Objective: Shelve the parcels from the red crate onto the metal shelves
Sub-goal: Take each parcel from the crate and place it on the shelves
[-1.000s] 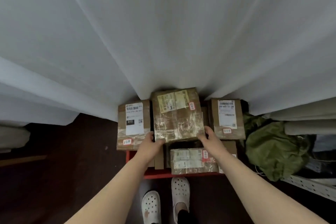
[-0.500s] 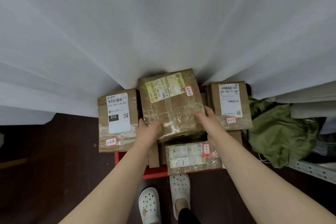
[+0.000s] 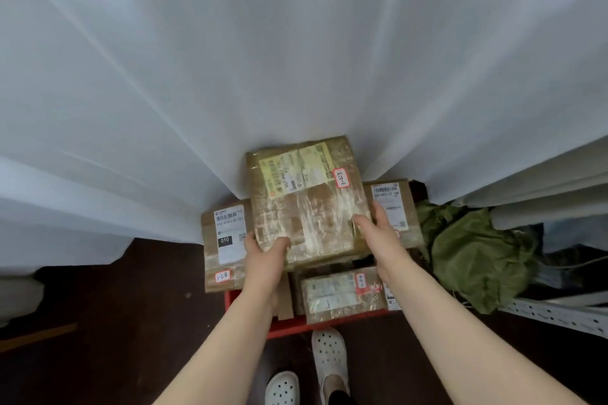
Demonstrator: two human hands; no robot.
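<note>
- We're gripping the taped parcel [image 3: 306, 204] with both hands. The left hand [image 3: 263, 255] is clamping the near-left corner, thumb on top and fingers wrapping under. The right hand [image 3: 378, 230] is clamping the right edge, thumb on top.
- We're going two-sided because it's the widest box here and the tape looks slick; one hand would likely slip.
- The parcel is sitting above the red crate [image 3: 250, 304], overlapping its neighbours. We can't tell whether it's clear of them or resting on them.
- We're holding it label-up, so the handwritten 3-2-5 tag is readable. It's probably a shelf slot code.
- Waiting in the crate: 010-label parcel [image 3: 227, 240] on the left, white-label parcel [image 3: 393, 204] on the right, small taped parcel [image 3: 342, 294] at the front. Judging by that, we're early in the job.
- The metal shelf rail [image 3: 559, 317] is showing lower right, past the green cloth [image 3: 477, 256], so we're likely turning right next.
- The white curtain [image 3: 296, 59] is hanging just behind the parcel and could snag.
</note>
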